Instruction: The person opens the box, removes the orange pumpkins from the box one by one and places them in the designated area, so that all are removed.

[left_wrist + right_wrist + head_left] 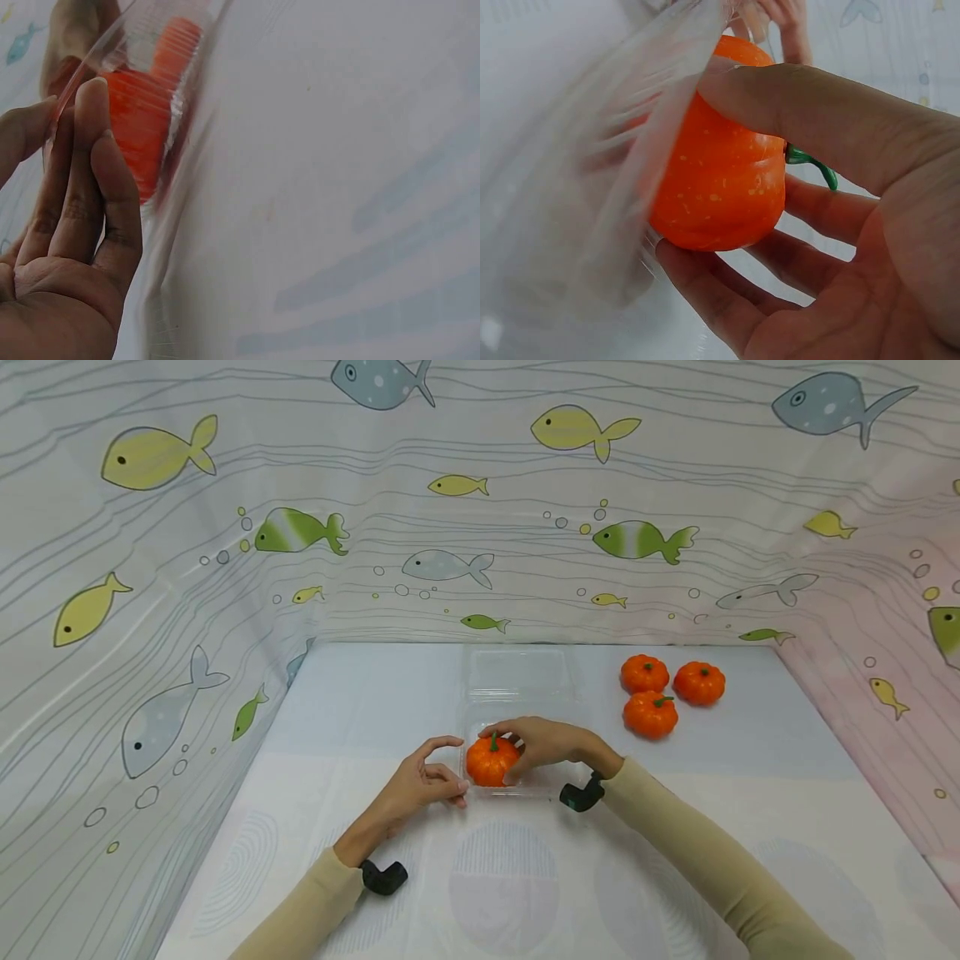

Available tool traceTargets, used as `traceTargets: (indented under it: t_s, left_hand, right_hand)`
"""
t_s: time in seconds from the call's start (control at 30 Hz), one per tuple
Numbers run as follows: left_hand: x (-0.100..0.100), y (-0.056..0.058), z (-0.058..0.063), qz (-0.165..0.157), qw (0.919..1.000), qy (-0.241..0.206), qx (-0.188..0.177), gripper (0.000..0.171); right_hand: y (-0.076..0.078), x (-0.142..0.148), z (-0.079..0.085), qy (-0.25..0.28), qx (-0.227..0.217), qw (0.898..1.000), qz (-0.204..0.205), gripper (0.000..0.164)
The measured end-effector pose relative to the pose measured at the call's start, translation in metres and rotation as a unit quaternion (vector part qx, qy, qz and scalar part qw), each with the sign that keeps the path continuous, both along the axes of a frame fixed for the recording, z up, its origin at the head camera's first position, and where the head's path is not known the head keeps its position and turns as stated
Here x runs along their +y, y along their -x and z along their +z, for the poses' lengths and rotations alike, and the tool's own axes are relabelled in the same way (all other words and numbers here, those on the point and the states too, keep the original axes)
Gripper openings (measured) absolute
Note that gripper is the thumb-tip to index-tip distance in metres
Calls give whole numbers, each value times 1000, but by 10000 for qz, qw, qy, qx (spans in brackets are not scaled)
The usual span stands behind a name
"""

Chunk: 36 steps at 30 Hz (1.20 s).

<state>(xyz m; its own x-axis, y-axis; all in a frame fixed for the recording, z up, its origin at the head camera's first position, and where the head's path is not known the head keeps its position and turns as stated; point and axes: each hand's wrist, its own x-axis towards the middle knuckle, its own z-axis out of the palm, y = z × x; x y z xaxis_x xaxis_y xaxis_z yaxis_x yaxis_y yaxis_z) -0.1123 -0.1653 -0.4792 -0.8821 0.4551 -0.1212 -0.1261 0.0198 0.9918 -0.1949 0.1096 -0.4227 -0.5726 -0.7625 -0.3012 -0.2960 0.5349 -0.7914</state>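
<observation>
A clear plastic clamshell box (543, 777) lies on the table with its lid (520, 672) folded back. Inside its left part is a small orange pumpkin (489, 764) with a green stem. My right hand (543, 743) grips this pumpkin (724, 172), thumb on one side and fingers on the other; the box wall (630, 150) partly covers it in the right wrist view. At the box's left front corner, my left hand (416, 785) holds the plastic edge. In the left wrist view, that edge passes between thumb and fingers (79, 202).
To the back right stand three more orange pumpkins: one at the rear (643, 675), one to its right (700, 683) and one in front (650, 716). A fish-patterned curtain (517, 527) encloses the white table (360, 702) at the back and sides.
</observation>
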Motion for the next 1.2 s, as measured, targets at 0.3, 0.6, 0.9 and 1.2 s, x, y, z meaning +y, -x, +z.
traceTargets:
  t_s: [0.3, 0.6, 0.9, 1.2]
  left_hand:
    - [0, 0, 1, 31, 10000, 35, -19, 75]
    - [0, 1, 0, 47, 10000, -1, -61, 73]
    - [0, 2, 1, 10, 10000, 1, 1, 75]
    - [0, 1, 1, 15, 10000, -35, 9, 75]
  right_hand:
    - [0, 0, 0, -7, 281, 9994, -218, 67]
    - [1, 9, 6, 297, 468, 9969, -551, 61]
    - [1, 20, 12, 511, 642, 9910, -1057, 67]
    - [-4, 25, 18, 639, 788, 9870, -1243, 72]
